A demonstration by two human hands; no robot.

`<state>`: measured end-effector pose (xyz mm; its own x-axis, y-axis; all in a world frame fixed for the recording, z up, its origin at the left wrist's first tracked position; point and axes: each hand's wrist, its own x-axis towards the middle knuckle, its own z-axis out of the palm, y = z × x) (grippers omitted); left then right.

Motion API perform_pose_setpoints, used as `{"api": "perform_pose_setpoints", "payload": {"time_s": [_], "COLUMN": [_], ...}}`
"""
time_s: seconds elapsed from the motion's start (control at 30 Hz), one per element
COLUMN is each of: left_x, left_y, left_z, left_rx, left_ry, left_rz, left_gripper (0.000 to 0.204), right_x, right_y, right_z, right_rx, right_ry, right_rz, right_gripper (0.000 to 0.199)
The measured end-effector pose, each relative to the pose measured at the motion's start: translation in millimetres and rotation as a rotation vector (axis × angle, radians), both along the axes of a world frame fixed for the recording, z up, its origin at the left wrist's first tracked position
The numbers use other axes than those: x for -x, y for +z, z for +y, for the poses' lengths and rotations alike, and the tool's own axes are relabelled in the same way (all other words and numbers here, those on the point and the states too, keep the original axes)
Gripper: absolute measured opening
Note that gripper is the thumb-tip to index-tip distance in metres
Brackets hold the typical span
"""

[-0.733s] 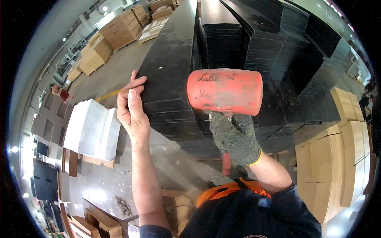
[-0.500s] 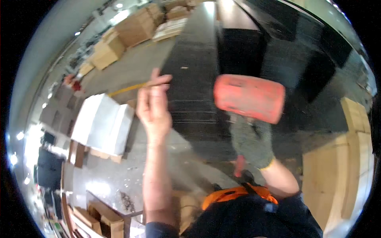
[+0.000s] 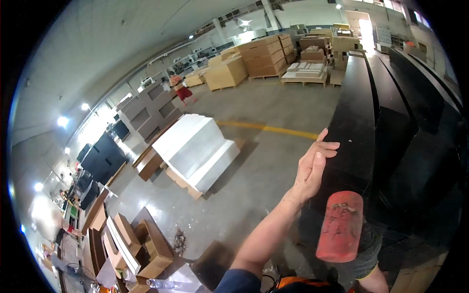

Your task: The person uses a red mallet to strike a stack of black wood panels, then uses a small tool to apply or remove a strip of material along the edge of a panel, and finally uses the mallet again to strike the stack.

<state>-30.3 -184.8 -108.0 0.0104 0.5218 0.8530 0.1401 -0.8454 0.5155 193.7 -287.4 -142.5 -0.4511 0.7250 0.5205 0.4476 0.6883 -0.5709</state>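
My left hand (image 3: 312,168) is bare and raised beside the long black panels (image 3: 355,97). Its fingers are stretched out and partly apart, with nothing visible in them; whether the fingertips touch the panel I cannot tell. In a grey knit glove, my right hand (image 3: 370,249) is closed on a mallet with a scuffed red cylindrical head (image 3: 342,227). That head is held up over the near end of the panels and covers part of the glove. The handle is hidden.
White panels (image 3: 195,146) are stacked on a pallet to the left. Open cardboard boxes (image 3: 154,244) lie near the lower left. Large brown cartons (image 3: 264,53) stand at the back, and a person in red shorts (image 3: 183,93) is farther off. A yellow line (image 3: 268,129) crosses the floor.
My view has swung left and up, showing more of the hall. Both hands now appear farther right and lower in the picture. The mallet head has turned from sideways to nearly upright.
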Motion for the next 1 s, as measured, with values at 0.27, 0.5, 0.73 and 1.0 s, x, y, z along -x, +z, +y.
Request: {"api": "perform_pose_setpoints", "payload": {"time_s": [0.27, 0.5, 0.73, 1.0], "left_x": [4, -3, -6, -8], "left_y": [-4, -2, -1, 0], "left_z": [1, 4, 2, 3], "left_rx": [-0.059, -0.110, -0.066, -0.124], "left_ry": [-0.044, -0.021, 0.020, 0.073], "left_rz": [-0.002, -0.037, -0.056, -0.066], "left_gripper": [0.044, 0.042, 0.043, 0.043], "right_x": [28, 22, 17, 9], "right_y": [11, -27, -74, -81], "right_z": [-9, 3, 21, 25], "right_rx": [0.066, 0.183, 0.225, 0.395], "right_ry": [-0.178, -0.154, -0.033, 0.251], "right_rz": [0.071, 0.214, 0.461, 0.560], "right_gripper": [0.041, 0.053, 0.052, 0.054]}}
